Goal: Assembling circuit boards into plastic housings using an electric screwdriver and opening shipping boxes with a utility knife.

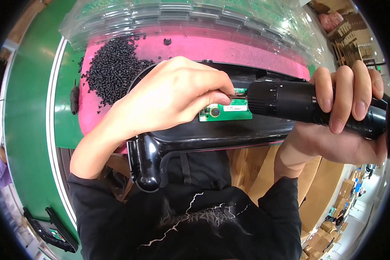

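Black sleeves frame a glossy black plastic housing point(190, 134), where a small green circuit board point(227, 110) is seated. A black electric screwdriver point(299, 104) is gripped by the right hand point(342, 117); its tip is pinched and steadied by the left hand point(177, 95). Fastening appears under way, not finished.

Tip of the black electric screwdriver point(290, 102) hidden behind the left hand point(177, 93). Most of the green circuit board point(229, 112) covered by that hand and the tool. Right hand point(346, 112) and the tool's rear end cut off at the dark right rim. Far edge of the black plastic housing point(212, 134) concealed. Heap of small black parts point(112, 69) too tiny to identify individually.
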